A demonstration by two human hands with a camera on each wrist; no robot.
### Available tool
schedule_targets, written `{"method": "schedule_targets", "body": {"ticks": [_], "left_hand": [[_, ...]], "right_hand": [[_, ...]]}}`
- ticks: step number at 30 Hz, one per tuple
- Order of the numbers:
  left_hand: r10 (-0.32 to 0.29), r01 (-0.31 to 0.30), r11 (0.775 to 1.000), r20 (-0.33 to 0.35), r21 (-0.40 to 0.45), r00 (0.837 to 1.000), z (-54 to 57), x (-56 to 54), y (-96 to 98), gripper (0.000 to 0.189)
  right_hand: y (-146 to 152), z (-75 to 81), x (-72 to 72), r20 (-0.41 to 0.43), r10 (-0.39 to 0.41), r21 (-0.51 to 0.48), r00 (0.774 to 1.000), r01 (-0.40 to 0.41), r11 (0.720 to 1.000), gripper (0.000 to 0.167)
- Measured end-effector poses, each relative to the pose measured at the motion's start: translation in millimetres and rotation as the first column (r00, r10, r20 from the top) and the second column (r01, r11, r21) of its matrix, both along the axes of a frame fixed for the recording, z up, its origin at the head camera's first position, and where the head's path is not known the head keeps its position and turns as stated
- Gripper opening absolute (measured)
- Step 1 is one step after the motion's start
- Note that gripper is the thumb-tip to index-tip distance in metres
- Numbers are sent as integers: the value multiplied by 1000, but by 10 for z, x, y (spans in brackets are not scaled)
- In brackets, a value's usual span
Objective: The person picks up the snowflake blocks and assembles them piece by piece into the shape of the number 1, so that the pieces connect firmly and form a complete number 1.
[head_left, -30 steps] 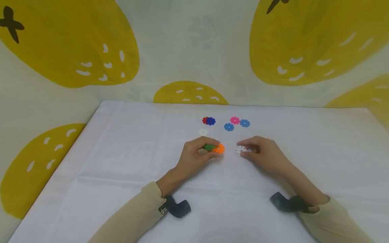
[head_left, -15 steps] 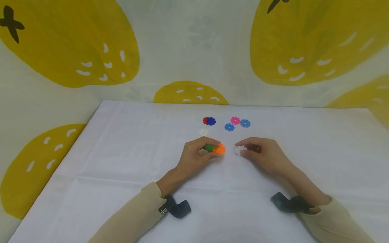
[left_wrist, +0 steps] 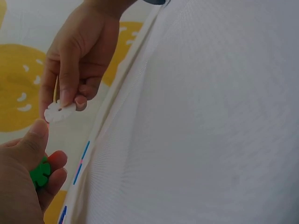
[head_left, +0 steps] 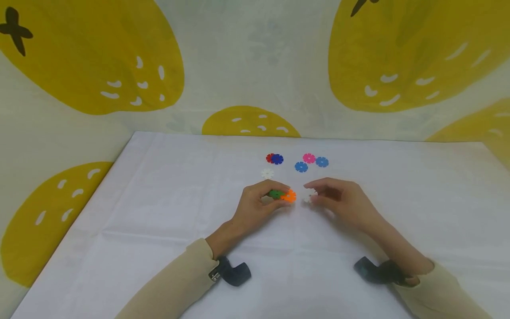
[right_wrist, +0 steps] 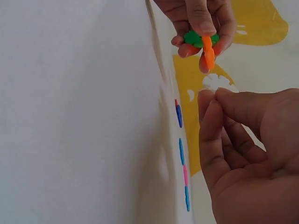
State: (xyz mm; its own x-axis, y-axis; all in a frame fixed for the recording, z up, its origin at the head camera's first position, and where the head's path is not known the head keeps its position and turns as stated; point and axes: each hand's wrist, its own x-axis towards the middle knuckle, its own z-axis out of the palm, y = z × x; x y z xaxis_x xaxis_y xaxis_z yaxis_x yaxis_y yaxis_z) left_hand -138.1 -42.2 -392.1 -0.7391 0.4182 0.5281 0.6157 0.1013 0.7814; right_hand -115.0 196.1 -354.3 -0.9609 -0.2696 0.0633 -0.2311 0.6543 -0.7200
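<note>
My left hand (head_left: 259,201) holds a green snowflake disc (head_left: 276,194) joined to an orange snowflake disc (head_left: 289,196), gripped between thumb and fingers. In the right wrist view the orange disc (right_wrist: 208,52) stands edge-on, slotted across the green disc (right_wrist: 194,39). My right hand (head_left: 342,199) pinches a white notched disc (head_left: 309,195) by its edge. That white disc (left_wrist: 60,112) shows its flat face in the left wrist view. A small gap separates it from the orange disc, at about the same height in the head view.
Behind the hands on the white tablecloth (head_left: 159,186) lie a red disc (head_left: 268,158) partly under a dark blue disc (head_left: 277,159), a pink disc (head_left: 308,158), two light blue discs (head_left: 301,167), and another white disc (head_left: 267,173). A patterned cloth (head_left: 255,66) hangs behind.
My right hand has moved left with the white disc, closing in on the orange disc, and the white disc has turned a little. The left hand has stayed nearly still.
</note>
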Motion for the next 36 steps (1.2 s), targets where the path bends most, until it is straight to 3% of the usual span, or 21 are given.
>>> {"method": "schedule_targets", "body": {"ticks": [19,36], "left_hand": [[2,-2,1000,4,-10,1000,18,-8,6,29],[-28,29,1000,23,-13,999,52,4,-4,27]], "right_hand": [[-50,59,41,51,-34,-67,998,37,997,26],[-113,77,71,37,-42,-75,998,45,996,24]]}}
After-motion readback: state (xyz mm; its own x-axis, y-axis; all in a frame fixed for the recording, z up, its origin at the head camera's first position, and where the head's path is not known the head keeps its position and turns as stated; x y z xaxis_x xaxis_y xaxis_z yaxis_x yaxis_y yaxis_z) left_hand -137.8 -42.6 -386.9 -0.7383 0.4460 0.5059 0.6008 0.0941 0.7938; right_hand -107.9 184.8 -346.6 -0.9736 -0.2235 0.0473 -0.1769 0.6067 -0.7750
